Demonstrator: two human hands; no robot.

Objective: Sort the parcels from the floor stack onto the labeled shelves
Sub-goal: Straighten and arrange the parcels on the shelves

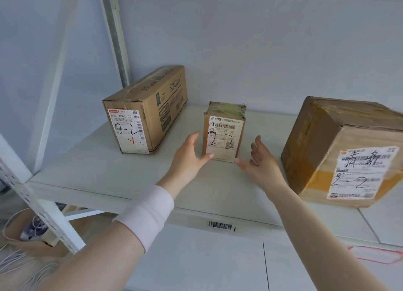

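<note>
Three parcels marked 2-2 stand on the shelf [109, 177]: a long box [148, 107] at the back left, a big box [340, 149] near the right edge, and the small parcel [224, 133] between them. The left hand [192, 157] and right hand [259, 159] flank it, fingers straight and loosely spread, thumbs at its bottom corners, gripping nothing. This placement looks done; the floor stack is out of view.

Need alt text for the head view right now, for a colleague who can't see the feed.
The open left hand and right hand flank a small upright parcel marked 2-2 on a white shelf. A long carton stands to its left and a bigger box to its right, both also marked 2-2.
</note>
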